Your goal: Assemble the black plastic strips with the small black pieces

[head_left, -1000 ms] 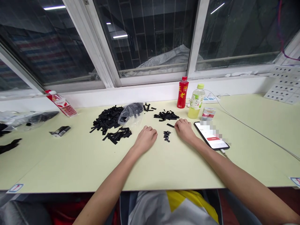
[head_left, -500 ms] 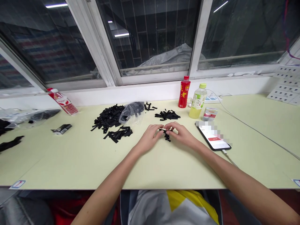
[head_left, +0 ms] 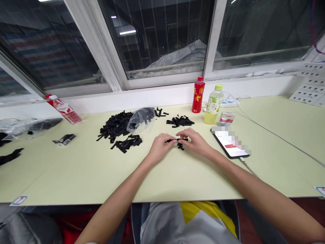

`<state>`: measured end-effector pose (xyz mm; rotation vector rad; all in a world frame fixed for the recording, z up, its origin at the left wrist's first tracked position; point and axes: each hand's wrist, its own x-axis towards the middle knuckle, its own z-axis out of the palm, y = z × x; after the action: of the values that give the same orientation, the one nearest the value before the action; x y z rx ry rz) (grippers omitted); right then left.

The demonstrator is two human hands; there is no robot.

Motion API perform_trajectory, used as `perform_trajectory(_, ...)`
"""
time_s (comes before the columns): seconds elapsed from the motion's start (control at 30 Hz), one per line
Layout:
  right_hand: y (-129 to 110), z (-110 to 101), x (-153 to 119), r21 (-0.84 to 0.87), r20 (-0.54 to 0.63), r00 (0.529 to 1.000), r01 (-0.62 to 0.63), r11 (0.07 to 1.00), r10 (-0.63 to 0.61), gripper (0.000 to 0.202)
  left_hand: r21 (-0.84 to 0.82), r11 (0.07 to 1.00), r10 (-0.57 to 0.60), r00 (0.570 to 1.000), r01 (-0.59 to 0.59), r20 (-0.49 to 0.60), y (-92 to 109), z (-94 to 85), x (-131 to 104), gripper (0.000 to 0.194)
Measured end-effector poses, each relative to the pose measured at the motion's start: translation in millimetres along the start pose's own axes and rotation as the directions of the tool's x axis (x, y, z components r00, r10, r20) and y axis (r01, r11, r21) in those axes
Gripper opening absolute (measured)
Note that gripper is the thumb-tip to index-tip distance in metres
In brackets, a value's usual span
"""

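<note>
My left hand (head_left: 159,146) and my right hand (head_left: 195,142) meet over the middle of the table, fingertips almost touching. Both pinch a short black fabric strip (head_left: 185,139), held level between them; the fingers cover part of it. Just below the strip lie several small black round pieces (head_left: 180,147) on the tabletop. Beyond my hands is a small pile of black strips (head_left: 179,121). To the left are a bigger heap of strips (head_left: 114,127) and a smaller group of strips (head_left: 128,143), with a clear plastic bag (head_left: 142,120) holding black pieces against the heap.
Right of my hands lies a phone (head_left: 231,144) on a charging cable. Behind it stand a cigarette-like box (head_left: 227,119), a yellow drink bottle (head_left: 213,105) and a red bottle (head_left: 198,95). A tilted bottle (head_left: 67,110) and a crumpled black box (head_left: 64,140) are on the left.
The view has shifted slightly. My fingers have moved a little on the black strip, and its ends now show at both hands. The piles have stayed put.
</note>
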<state>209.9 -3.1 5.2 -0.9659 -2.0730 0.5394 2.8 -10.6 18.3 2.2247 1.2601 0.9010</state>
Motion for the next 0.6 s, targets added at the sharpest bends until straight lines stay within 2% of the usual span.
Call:
perform_trajectory(0.13, -3.4, -1.8, 1.2, -0.01, 0.007, 1.0, -0.01, 1.0, 0.01, 0.014, -0.027, 0.999, -0.036, 0.999, 0.036, 0.019, -0.2, 1.3, 0.4, 0.023)
perform_trajectory(0.23, -2.9, -2.5, 2.5, 0.036, -0.09, 0.993, -0.075, 0.997, 0.078, 0.015, 0.011, 0.999, -0.047, 0.998, 0.047, 0.037, -2.7, 2.7, 0.8, 0.024)
perform_trajectory(0.43, 5.5, -3.0, 3.5, 0.125, -0.281, 0.938, -0.173, 0.977, 0.202, 0.016, 0.109, 0.988, 0.096, 0.986, -0.112, 0.139, -11.0, 11.7, -1.8, 0.016)
perform_trajectory(0.6, 7.4, -3.6, 4.2, 0.126, -0.29, 0.932, -0.187, 0.974, 0.216, 0.019, 0.138, 0.983, 0.094, 0.981, -0.119, 0.172, -13.3, 14.9, -2.8, 0.016)
